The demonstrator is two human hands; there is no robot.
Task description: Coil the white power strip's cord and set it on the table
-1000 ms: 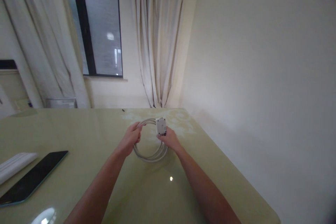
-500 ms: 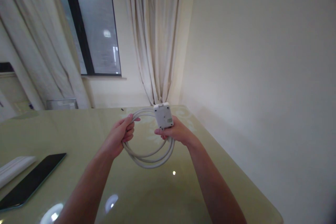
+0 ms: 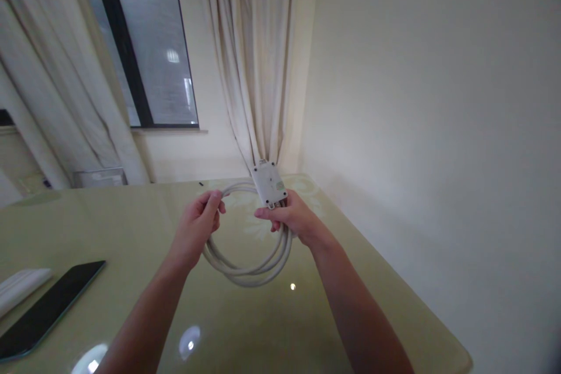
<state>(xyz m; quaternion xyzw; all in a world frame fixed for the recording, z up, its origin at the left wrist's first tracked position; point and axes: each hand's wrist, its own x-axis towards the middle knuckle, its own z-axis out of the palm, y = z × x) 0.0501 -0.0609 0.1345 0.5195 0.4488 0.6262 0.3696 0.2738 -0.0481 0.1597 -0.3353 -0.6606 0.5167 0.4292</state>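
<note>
A pale extension cord (image 3: pixel 252 280) is wound into a loose coil of several loops, held up above the table. Its white rectangular block (image 3: pixel 269 184) shows a flat back with dark dots at the corners and tilts to the left. My left hand (image 3: pixel 202 219) is closed around the left side of the coil. On the other side, my right hand (image 3: pixel 291 216) grips the loops just under the block, thumb lying across the front. Which way the block's sockets face cannot be seen.
The glossy greenish table (image 3: pixel 245 333) ends at a white wall (image 3: pixel 416 128) on the right. At left lie a dark flat tablet-like slab (image 3: pixel 52 310) and a white long object (image 3: pixel 24 286). A curtain (image 3: pixel 249 58) hangs behind the table, near a window (image 3: pixel 149 41).
The block has tipped further left and risen slightly. The coil's lower loops hang a little lower and more spread. My left hand's fingers have shifted on the cord.
</note>
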